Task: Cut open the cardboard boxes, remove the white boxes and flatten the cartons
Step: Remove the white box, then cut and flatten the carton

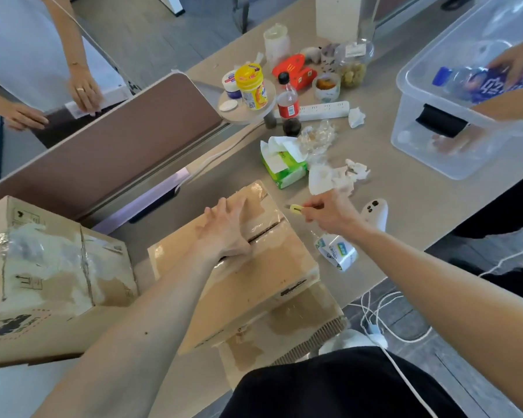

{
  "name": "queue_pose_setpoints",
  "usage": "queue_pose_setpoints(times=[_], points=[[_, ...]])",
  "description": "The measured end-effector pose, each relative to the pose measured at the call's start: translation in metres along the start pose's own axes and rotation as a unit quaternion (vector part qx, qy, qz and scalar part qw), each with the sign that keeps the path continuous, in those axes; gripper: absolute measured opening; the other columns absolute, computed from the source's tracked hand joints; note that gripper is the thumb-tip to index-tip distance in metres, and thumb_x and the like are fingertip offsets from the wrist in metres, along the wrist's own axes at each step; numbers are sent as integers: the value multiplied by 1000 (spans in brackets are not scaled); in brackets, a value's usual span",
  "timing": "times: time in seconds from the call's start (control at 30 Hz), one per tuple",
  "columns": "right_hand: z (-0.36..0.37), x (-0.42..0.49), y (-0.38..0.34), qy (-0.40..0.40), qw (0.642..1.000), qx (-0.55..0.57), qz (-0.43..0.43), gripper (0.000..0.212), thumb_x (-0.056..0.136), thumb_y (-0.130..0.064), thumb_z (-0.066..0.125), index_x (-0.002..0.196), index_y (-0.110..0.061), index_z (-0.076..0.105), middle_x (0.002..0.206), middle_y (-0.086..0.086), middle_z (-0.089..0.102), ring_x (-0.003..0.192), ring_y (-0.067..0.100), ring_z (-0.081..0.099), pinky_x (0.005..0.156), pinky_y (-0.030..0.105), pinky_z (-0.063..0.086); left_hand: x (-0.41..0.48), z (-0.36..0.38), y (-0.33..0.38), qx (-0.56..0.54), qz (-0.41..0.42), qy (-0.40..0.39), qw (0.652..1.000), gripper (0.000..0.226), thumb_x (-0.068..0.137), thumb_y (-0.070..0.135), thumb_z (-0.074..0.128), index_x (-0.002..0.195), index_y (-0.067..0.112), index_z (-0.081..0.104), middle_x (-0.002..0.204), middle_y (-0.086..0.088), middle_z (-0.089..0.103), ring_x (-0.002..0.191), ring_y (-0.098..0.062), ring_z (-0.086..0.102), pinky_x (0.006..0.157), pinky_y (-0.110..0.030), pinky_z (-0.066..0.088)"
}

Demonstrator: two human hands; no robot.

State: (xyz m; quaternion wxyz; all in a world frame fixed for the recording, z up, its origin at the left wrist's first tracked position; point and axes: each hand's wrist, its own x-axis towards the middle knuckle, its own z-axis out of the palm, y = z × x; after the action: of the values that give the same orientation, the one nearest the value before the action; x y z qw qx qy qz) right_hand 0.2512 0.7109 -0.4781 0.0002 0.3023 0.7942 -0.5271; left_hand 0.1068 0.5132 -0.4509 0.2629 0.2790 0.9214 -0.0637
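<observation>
Head view: a person's two bare forearms reach over a beige table (411, 194).
Far side: a green tissue pack (284, 168), crumpled tissues (341, 175), a cola bottle (287, 99), a white power strip (317, 110) and a clear plastic bin (453, 128) lie beyond the work area.
Left side: a second cardboard box (52, 276), taped and scuffed, sits just beside the central one, below a brown divider panel (118, 146).
Close to the right hand: a white controller (375, 214) and a printed tape roll (337, 251) are near the carton's right edge.
Carton: the cardboard box (254, 276) rests tilted at the table's near edge, with a dark slit open along its taped top seam.
Left hand (224, 229): fingers spread and flat, pressing on the carton's top beside the slit.
Right hand (329, 215): thumb and fingers pinch a small yellow cutter (296, 209), held off the carton's right side, not touching it.
</observation>
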Motion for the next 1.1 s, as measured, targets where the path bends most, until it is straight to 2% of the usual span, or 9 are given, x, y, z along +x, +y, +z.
queue_pose_setpoints(times=[0.1, 0.17, 0.23, 0.33, 0.53, 0.73, 0.9, 1.1], points=[[8, -1, 5, -3, 999, 32, 9, 18, 89, -20, 66, 78, -9, 76, 74, 18, 69, 51, 11, 43, 54, 26, 39, 0, 3, 0, 5, 7, 20, 1000, 106, 61, 30, 63, 148, 45, 3, 154, -1, 14, 144, -46, 15, 102, -64, 38], [14, -2, 7, 3, 999, 44, 10, 19, 88, -19, 66, 78, -6, 75, 76, 22, 67, 56, 13, 42, 55, 27, 37, 0, 1, -1, 0, 10, 17, 1000, 104, 61, 28, 60, 147, 44, 5, 151, 0, 18, 143, -46, 18, 103, -63, 39], [16, -1, 7, 5, 998, 64, 16, 20, 88, -16, 65, 79, -1, 74, 69, 23, 61, 53, 10, 39, 51, 23, 33, 0, -2, -2, -3, 11, 11, 1000, 103, 61, 27, 58, 147, 44, 5, 152, 0, 17, 144, -47, 18, 105, -61, 38], [17, 1, 6, 3, 996, 89, 22, 18, 89, -14, 65, 80, -2, 75, 65, 9, 61, 41, 3, 35, 43, 14, 29, 0, -3, -3, -8, 13, 9, 1000, 104, 59, 28, 57, 147, 45, 5, 154, -1, 16, 145, -47, 17, 108, -61, 36], [20, 1, 5, 6, 996, 87, 11, 17, 90, -15, 66, 81, -7, 78, 71, 11, 71, 37, 1, 39, 40, 13, 31, 0, -2, -6, -10, 21, 12, 1000, 109, 60, 31, 63, 150, 46, 5, 159, 1, 13, 147, -47, 13, 109, -61, 35], [16, 0, 1, -8, 998, 56, -7, 22, 88, -10, 64, 71, -1, 75, 41, -11, 47, 36, 5, 32, 39, 14, 26, 1, -1, -7, -18, 20, 10, 1000, 111, 57, 32, 60, 151, 46, 5, 160, -1, 12, 147, -48, 13, 112, -60, 32], [14, -5, 8, -53, 997, 46, -11, 22, 88, -10, 66, 68, -2, 74, 39, -11, 43, 37, 6, 28, 40, 17, 24, 2, 2, -5, -20, 8, 24, 999, 110, 53, 30, 53, 151, 47, 5, 158, -1, 15, 145, -47, 16, 112, -58, 33], [15, -19, 7, -58, 996, 58, 16, 25, 91, -12, 65, 71, 0, 74, 33, -13, 40, 32, 6, 30, 37, 13, 22, 1, 4, -4, -18, 6, 26, 999, 110, 56, 28, 55, 152, 46, 6, 157, 0, 16, 144, -46, 17, 109, -56, 37]])
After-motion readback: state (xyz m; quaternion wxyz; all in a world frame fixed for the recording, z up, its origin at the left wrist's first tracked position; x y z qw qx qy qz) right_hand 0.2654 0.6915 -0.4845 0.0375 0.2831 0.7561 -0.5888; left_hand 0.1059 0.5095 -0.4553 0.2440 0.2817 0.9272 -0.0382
